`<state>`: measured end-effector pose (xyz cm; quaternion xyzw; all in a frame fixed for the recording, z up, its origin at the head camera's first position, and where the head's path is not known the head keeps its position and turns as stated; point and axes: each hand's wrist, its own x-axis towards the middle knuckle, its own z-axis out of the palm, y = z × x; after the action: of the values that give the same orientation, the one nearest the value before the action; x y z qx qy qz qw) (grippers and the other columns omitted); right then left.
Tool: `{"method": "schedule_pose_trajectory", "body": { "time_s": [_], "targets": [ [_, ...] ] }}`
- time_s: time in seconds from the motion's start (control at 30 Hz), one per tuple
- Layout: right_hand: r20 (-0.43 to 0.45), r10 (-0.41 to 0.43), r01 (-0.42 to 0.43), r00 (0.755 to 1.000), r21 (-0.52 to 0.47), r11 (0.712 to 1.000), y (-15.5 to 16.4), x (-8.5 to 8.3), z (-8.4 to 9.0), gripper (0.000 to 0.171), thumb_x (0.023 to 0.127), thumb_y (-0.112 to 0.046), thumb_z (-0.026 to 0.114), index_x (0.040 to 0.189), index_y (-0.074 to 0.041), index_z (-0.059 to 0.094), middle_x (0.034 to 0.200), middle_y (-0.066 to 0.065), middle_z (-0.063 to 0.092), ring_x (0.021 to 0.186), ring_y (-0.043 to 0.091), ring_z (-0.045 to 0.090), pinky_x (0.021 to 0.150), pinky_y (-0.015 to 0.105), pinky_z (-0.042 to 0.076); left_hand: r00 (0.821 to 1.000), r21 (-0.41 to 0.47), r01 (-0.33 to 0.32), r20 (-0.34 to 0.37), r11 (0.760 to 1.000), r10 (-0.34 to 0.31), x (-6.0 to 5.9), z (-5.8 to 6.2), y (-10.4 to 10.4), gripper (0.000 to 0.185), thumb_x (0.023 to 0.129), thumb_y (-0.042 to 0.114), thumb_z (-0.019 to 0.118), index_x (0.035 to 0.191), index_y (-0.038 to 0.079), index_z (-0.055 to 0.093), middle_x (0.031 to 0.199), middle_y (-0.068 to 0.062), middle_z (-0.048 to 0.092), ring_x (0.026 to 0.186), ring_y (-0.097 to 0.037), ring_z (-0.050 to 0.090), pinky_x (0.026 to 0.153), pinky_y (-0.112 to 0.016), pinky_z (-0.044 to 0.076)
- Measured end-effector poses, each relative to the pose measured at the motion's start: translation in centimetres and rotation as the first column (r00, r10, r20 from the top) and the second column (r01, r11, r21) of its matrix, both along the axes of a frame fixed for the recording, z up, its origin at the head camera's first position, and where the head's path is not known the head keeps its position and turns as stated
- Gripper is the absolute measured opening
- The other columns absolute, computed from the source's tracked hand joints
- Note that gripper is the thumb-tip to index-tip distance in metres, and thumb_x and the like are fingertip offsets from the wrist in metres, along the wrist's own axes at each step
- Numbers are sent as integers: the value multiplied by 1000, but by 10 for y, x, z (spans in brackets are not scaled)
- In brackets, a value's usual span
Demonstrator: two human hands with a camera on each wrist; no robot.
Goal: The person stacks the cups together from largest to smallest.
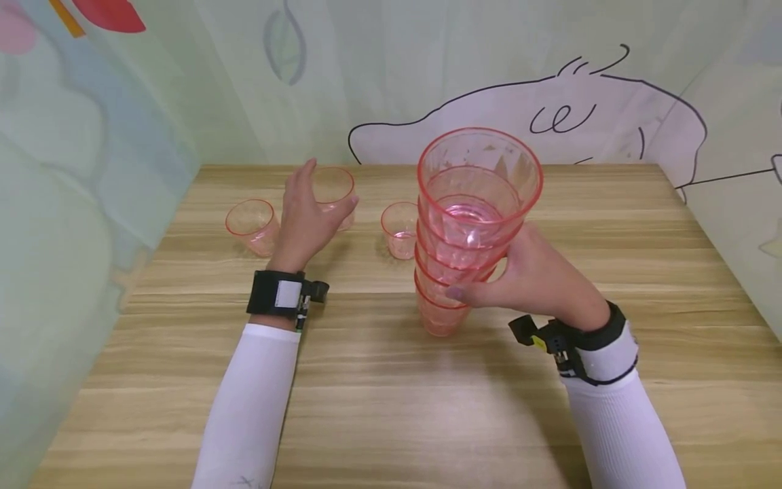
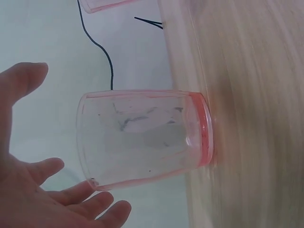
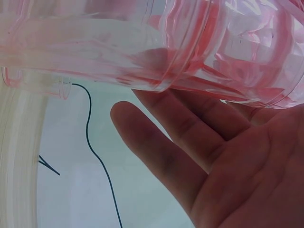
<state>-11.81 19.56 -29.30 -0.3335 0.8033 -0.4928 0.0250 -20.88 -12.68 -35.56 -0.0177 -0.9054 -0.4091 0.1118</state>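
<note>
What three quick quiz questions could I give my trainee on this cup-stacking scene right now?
1. True or false: the right hand grips the stack of pink cups.
2. How many single pink cups stand on the wooden table apart from the stack?
3. Which single cup is the left hand reaching for: A the left cup, B the middle cup, C the right cup?

Key:
1. True: its thumb and fingers wrap the stack.
2. Three.
3. B: the left wrist view shows the open fingers close beside that cup, not yet around it.
</note>
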Motion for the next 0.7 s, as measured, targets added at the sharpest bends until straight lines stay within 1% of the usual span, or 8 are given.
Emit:
{"method": "schedule_pose_trajectory", "body": {
  "time_s": [0.2, 0.37, 0.47, 0.6, 0.7],
  "targets": [
    [24, -7, 7, 1000, -2, 1000, 0, 1, 1, 67, 75, -19, 88, 134, -22, 56, 122, -9, 65, 114, 10, 59, 98, 36, 48, 1000, 20, -5, 11, 1000, 4, -3, -4, 0, 98, 88, 50, 72, 160, 10, 20, 160, -16, 25, 147, -28, 24, 118, -49, 25],
    [25, -5, 5, 1000, 0, 1000, -1, 1, 1, 68, 75, -19, 88, 134, -22, 55, 123, -9, 65, 114, 11, 58, 98, 36, 48, 1000, 33, -11, 22, 999, 11, -5, -8, -1, 98, 88, 47, 73, 161, 10, 18, 160, -18, 24, 146, -28, 25, 117, -50, 24],
    [33, 3, -3, 999, -16, 1000, -2, 1, 1, 69, 75, -18, 88, 135, -21, 55, 123, -8, 64, 115, 12, 59, 99, 37, 48, 1000, 44, -13, 29, 999, 11, -7, -11, -2, 98, 88, 46, 73, 161, 11, 17, 161, -18, 22, 147, -29, 24, 118, -49, 23],
    [43, 12, -10, 999, -36, 999, -2, 1, 1, 69, 74, -16, 88, 135, -23, 54, 124, -7, 65, 115, 13, 59, 100, 37, 48, 999, 39, -18, 39, 999, 16, -10, -15, -3, 97, 88, 43, 73, 161, 10, 18, 161, -19, 23, 147, -30, 24, 118, -49, 23],
    [33, 8, -8, 999, -29, 1000, -1, 0, 0, 69, 74, -16, 89, 134, -24, 55, 124, -8, 65, 115, 13, 59, 100, 37, 48, 999, 35, -27, 43, 999, 26, -12, -17, -4, 95, 89, 41, 73, 160, 8, 19, 160, -20, 25, 146, -32, 25, 117, -49, 24]
  ]
}}
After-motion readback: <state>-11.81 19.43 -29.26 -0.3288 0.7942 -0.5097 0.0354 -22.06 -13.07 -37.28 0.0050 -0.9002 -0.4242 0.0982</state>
